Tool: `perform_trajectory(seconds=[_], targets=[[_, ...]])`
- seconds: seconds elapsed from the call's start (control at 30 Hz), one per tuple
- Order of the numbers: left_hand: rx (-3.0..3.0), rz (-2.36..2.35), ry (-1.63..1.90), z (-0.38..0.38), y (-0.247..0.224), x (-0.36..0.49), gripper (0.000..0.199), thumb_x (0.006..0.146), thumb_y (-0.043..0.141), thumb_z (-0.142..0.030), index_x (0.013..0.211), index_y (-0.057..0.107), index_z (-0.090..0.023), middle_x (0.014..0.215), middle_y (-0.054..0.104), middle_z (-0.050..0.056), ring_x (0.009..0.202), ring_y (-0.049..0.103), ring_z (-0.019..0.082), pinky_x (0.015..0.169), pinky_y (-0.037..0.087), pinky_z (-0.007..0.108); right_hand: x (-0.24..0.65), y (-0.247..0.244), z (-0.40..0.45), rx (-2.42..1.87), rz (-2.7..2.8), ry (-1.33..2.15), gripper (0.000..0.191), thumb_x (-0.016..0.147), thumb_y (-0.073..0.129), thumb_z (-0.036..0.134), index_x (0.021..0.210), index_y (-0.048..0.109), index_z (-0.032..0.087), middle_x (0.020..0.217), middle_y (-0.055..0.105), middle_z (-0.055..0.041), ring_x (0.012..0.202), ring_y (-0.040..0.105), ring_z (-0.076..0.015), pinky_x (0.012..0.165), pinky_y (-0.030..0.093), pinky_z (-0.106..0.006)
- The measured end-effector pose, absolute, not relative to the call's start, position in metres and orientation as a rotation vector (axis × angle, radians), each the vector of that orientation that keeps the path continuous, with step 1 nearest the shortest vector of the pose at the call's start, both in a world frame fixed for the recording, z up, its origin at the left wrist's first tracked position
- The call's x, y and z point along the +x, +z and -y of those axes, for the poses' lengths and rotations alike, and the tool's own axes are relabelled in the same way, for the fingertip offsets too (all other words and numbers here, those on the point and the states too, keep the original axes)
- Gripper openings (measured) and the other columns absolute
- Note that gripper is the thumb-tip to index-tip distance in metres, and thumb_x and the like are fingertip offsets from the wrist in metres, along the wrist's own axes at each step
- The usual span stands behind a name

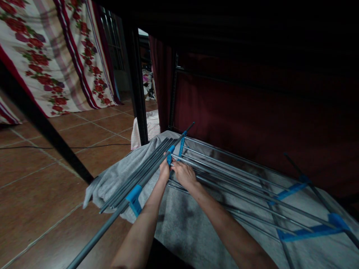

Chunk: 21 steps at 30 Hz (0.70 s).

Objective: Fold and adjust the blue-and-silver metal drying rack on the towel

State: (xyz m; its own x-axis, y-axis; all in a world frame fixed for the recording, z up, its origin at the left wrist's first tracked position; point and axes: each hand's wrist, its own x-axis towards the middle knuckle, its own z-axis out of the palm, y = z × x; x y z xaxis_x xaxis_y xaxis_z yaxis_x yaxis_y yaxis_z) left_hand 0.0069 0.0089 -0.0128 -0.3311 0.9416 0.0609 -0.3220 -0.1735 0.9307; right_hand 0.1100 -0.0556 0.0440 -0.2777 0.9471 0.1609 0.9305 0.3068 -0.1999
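Observation:
Before me lies a partly joined rack of grey metal rods (235, 188) and blue plastic brackets. My left hand (165, 169) is closed around a blue bracket (169, 154) on a long grey pole (106, 223). Close beside it, my right hand (183, 173) pinches the end of a thin rod at that bracket; the fingertips partly hide the joint. Another blue bracket (134, 198) sits lower on the same pole, with no rods in it. At the right, the rods run to two blue brackets, the nearer one (311, 230) being longer.
Several loose grey rods (137, 173) lie left of the pole on a grey blanket (185, 228). Black metal posts (136, 82) frame the space, with a dark red cloth (246, 123) behind. Left is a tiled floor (56, 190) with a black cable (70, 147) and a floral curtain (53, 56).

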Motion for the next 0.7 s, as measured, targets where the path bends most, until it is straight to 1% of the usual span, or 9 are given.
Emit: perform_trajectory(seconds=[0.2, 0.4, 0.53, 0.7], targets=[[0.858, -1.077, 1.665, -0.0072, -0.0091, 0.0077, 0.025, 0.083, 0.060, -0.038, 0.063, 0.057, -0.023, 0.065, 0.057, 0.003, 0.062, 0.052, 0.018, 0.067, 0.049, 0.033, 0.1100, 0.0439, 0.0564, -1.700, 2.325, 0.108, 0.034, 0.109, 0.039, 0.031, 0.129, 0.066, 0.024, 0.131, 0.071, -0.0047, 0.113, 0.068, -0.0200, 0.096, 0.048, -0.030], [0.836, -1.102, 1.678, -0.0061, -0.0059, 0.0077, 0.024, 0.083, 0.059, -0.034, 0.062, 0.056, -0.022, 0.064, 0.058, 0.003, 0.062, 0.053, 0.017, 0.066, 0.049, 0.031, 0.1092, 0.0431, 0.0571, -1.724, 2.318, 0.136, 0.036, 0.109, 0.040, 0.032, 0.138, 0.060, 0.024, 0.134, 0.070, -0.0054, 0.114, 0.068, -0.0206, 0.095, 0.049, -0.030], [0.811, -1.129, 1.692, -0.0067, -0.0072, 0.0080, 0.022, 0.084, 0.060, -0.032, 0.065, 0.057, -0.021, 0.066, 0.058, 0.001, 0.063, 0.054, 0.016, 0.067, 0.048, 0.029, 0.1094, 0.0464, 0.0567, -1.718, 2.332, 0.170, 0.035, 0.109, 0.039, 0.032, 0.133, 0.063, 0.024, 0.133, 0.070, -0.0049, 0.115, 0.068, -0.0207, 0.095, 0.048, -0.029], [0.814, -1.142, 1.681, -0.0067, -0.0100, 0.0078, 0.029, 0.088, 0.057, -0.034, 0.062, 0.055, -0.022, 0.064, 0.057, 0.001, 0.061, 0.054, 0.016, 0.065, 0.048, 0.029, 0.1098, 0.0484, 0.0556, -1.726, 2.326, 0.185, 0.035, 0.109, 0.040, 0.031, 0.132, 0.064, 0.024, 0.133, 0.070, -0.0054, 0.116, 0.068, -0.0204, 0.095, 0.047, -0.029]])
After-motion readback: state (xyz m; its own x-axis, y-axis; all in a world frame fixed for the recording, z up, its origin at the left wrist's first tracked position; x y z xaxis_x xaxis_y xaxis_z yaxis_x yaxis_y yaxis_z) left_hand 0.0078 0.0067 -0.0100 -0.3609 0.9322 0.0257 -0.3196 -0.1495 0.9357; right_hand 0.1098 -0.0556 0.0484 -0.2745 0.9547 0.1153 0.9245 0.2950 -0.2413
